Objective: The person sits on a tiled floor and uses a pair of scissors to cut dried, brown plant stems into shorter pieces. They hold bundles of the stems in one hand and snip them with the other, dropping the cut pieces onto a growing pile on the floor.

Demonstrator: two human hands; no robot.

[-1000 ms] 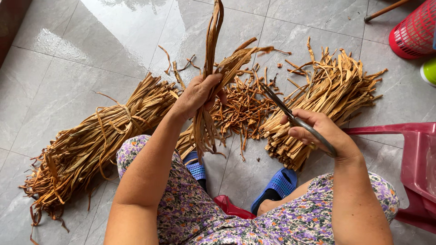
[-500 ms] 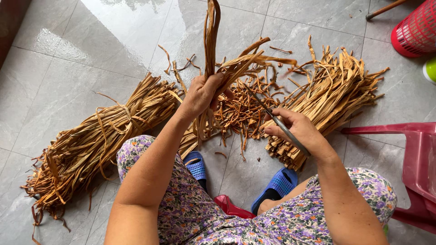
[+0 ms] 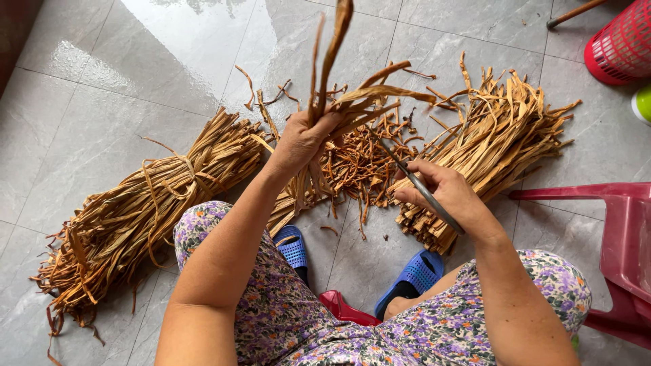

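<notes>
My left hand [image 3: 302, 141] grips a handful of long dried brown leaf strips [image 3: 329, 61], held upright so their tips rise past the top of the view. My right hand [image 3: 441, 193] holds grey metal scissors [image 3: 415, 184], blades pointing up-left toward the strips just above my left hand. Whether the blades touch a strip I cannot tell. Below the hands lies a heap of short curled trimmings [image 3: 356, 166] on the tiled floor.
A large tied bundle of dried strips [image 3: 146, 207] lies at the left, another bundle [image 3: 491, 146] at the right. A red plastic chair [image 3: 620, 244] stands at the right edge, a red basket [image 3: 620, 44] top right. Blue sandals [image 3: 413, 274] are on my feet.
My right hand with the scissors has moved left and up toward the held strips. The left hand has kept its grip, and the strips above it have fanned out a little.
</notes>
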